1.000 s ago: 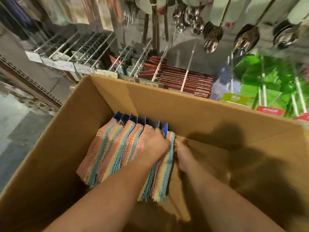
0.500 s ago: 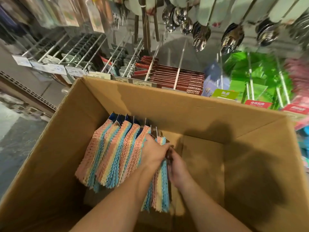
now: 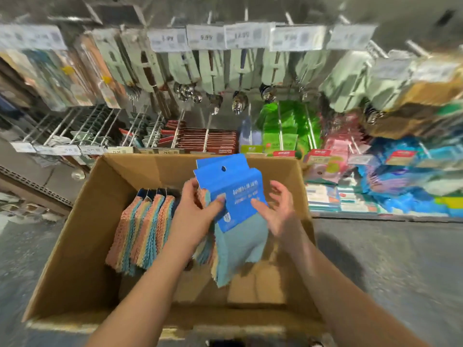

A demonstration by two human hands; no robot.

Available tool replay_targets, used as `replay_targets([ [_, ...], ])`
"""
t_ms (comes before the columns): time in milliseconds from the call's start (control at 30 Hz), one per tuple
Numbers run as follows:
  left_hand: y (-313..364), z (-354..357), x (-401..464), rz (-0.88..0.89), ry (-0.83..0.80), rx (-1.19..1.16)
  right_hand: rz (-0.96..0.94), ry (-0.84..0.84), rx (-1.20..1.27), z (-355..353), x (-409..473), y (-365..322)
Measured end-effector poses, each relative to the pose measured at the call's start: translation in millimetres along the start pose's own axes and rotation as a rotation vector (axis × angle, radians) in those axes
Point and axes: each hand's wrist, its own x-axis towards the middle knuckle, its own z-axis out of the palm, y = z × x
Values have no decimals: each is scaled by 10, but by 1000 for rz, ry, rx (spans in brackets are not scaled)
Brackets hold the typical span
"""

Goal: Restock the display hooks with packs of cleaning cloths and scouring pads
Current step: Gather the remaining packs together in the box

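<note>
My left hand (image 3: 195, 211) grips a small bunch of cleaning cloth packs (image 3: 230, 186) by their blue header cards, thumb on the front, and holds them above the cardboard box (image 3: 75, 221). The striped and light blue cloths hang down below the cards. My right hand (image 3: 280, 209) is beside the bunch with its fingers spread, its thumb touching the front card's right side. Several more striped cloth packs (image 3: 145, 229) stand in a row at the box's left side.
Display hooks (image 3: 205, 139) stick out towards me just behind the box, holding brown chopstick packs, green packs (image 3: 283, 128) and pink packs (image 3: 338, 146). Spoons on cards (image 3: 238, 103) hang above them. Blue packs (image 3: 400, 176) pile up at the right. Grey floor lies on both sides.
My left hand has lifted the bunch of packs out of the box, with the blue cards now facing me. My right hand has let go and opened. My view has tilted up towards the hooks.
</note>
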Motion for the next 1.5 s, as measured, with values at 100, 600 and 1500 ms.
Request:
replay_targets([
  [100,442,400,-266,63,-135,-68,50,-157,218,-665,-221,-247],
  [600,1774,4581,-2101,179,-634,-152,-141,204,513,-5092,-1973,-524],
  [1500,3647,9813,-1899,279,-983,-386,-390,697,616,-9994,-1311,-1361],
])
